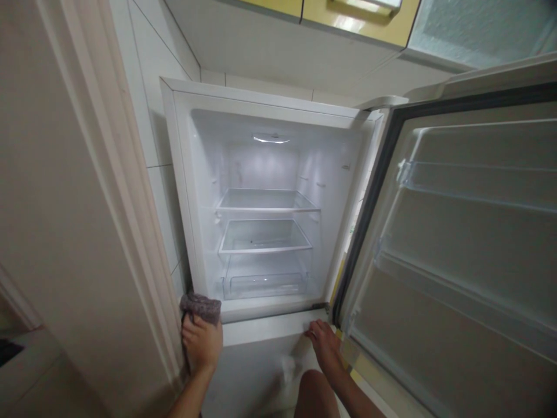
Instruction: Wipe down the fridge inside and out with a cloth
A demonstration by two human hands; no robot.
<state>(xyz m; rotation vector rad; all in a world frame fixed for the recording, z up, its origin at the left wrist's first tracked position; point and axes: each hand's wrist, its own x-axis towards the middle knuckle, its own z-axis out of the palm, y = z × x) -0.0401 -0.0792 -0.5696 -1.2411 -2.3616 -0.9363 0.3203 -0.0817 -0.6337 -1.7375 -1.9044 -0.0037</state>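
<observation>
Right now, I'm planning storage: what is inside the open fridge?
Inside the fridge are an upper shelf, a lower shelf showing a dark speck, a clear bin below and a light cover above. Anything behind the bin's front is too blurred to tell.

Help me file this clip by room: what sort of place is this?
Probably a kitchen, perhaps in a home: there is an open fridge, a yellow cupboard above it, and white wall tiles beside it.

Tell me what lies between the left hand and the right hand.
In the head view, the pale top edge of the lower refrigerator door spans between the left hand, which holds a purplish-gray cloth, and the right hand.
</observation>
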